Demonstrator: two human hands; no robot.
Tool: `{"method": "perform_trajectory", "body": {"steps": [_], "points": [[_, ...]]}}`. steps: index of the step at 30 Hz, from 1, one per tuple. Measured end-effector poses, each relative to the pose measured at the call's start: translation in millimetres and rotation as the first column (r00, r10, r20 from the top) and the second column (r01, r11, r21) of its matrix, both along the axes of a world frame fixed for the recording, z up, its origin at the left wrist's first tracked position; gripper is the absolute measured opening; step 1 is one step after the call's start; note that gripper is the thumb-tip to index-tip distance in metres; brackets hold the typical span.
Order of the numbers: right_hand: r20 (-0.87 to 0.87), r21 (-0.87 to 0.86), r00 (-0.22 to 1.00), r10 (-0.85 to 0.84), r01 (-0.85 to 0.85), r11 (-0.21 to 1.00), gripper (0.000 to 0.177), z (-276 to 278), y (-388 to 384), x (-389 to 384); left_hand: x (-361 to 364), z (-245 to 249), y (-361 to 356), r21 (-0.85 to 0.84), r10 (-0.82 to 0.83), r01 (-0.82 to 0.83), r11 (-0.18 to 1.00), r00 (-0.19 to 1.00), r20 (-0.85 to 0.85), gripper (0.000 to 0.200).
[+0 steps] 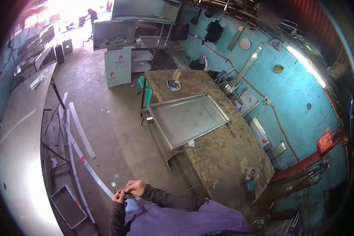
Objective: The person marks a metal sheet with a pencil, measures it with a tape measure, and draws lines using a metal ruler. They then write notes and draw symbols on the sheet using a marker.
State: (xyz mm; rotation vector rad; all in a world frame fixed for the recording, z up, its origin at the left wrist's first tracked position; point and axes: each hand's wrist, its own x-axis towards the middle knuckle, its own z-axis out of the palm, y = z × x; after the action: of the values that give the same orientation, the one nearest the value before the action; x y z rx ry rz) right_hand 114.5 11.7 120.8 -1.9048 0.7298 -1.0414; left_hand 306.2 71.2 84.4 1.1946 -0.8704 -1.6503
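Observation:
Both hands are close together in front of my body, at the bottom of the head view. My left hand (119, 196) has its fingers closed on a thin yellow pencil-like stick (117, 190), which points up. Pressed up against it is my right hand (135, 187), its fingers bent in a pinch. Something small and dark seems to lie between the hands, too small to name. Beyond them, a long pale metal strip (93, 173) with a red mark reaches from the floor towards my left hand.
A worn workbench (240, 157) on the right carries a shallow metal tray (187, 118). On the left stands a table with a large metal sheet (23, 145). Metal strips and a rectangular frame (53, 196) lie beside it. A green stool (147, 94) is behind the bench; a person (92, 16) works far off.

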Motion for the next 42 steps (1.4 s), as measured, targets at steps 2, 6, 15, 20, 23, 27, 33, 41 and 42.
{"method": "perform_trajectory", "body": {"steps": [2,6,15,20,23,27,33,41,42], "points": [[-0.096,0.061,0.995,-0.024,0.029,0.998,0.021,-4,-51,22,18,9,-49,0.191,-0.031,0.026,0.981,0.999,0.022,0.036],[-0.075,0.004,0.996,-0.049,0.050,0.999,0.035,4,-153,69,62,-29,-166,0.075,0.179,-0.171,0.982,0.978,-0.104,0.030],[-0.125,0.565,0.948,-0.293,0.311,0.764,0.032,25,-384,107,107,42,-439,-0.167,-0.022,0.029,0.986,0.999,0.040,0.024],[0.018,0.611,0.946,-0.324,0.246,0.752,0.035,19,-497,112,122,60,-579,-0.194,-0.226,0.296,0.935,0.922,0.314,0.017],[-0.177,0.526,0.937,-0.302,0.349,0.775,0.026,28,-581,117,140,62,-664,-0.201,-0.312,0.387,0.900,0.893,0.323,0.027],[-0.189,0.532,0.975,-0.120,0.204,0.822,0.022,34,-714,139,172,74,-763,-0.096,-0.309,0.334,0.938,0.928,0.209,0.028],[0.071,0.663,0.988,0.135,-0.148,0.734,0.020,30,-910,233,234,79,-892,-0.077,0.126,-0.110,0.991,0.955,0.267,0.019],[-0.039,0.717,0.826,0.563,-0.369,0.591,0.019,32,-1146,384,311,69,-1041,-0.280,0.634,-0.569,0.773,0.687,0.355,0.030],[-0.100,0.706,0.786,0.611,-0.377,0.600,0.019,28,-1175,404,322,65,-1063,-0.471,0.706,-0.526,0.708,0.515,0.486,0.037]]}}
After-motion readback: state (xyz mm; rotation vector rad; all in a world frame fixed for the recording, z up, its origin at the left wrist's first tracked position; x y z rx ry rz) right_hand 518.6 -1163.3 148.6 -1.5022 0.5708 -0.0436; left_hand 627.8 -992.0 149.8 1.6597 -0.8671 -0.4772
